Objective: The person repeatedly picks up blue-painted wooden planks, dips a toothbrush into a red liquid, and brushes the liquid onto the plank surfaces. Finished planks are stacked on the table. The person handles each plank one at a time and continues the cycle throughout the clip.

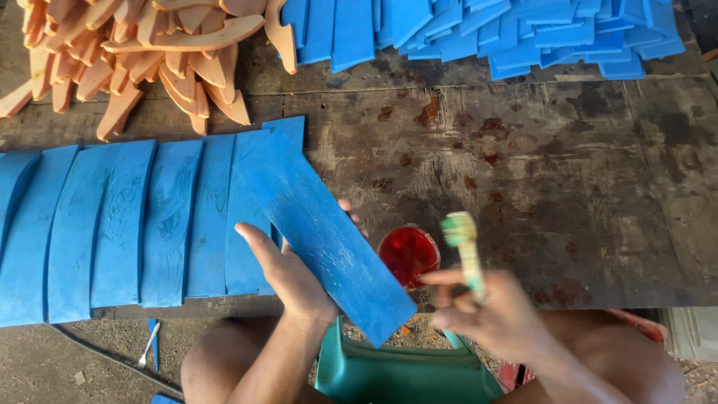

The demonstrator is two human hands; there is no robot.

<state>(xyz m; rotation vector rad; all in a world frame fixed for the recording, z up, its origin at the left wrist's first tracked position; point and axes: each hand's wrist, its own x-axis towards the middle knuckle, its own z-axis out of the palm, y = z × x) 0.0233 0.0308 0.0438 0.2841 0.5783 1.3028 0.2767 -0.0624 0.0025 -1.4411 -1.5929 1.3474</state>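
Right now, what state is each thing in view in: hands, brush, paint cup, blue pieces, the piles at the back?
Left hand: gripping the blue board, thumb across its face.
Blue board: held tilted, painted face up.
Right hand: closed on the brush, blurred.
Brush: upright, head up.
Paint cup: open, holding red paint.
Row of blue pieces: flat, side by side.
Unpainted wooden pieces: heaped.
Blue pile: heaped.
Workbench: red-spotted.

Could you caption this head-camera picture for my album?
Left hand holds a blue board; right hand grips a brush by red paint.
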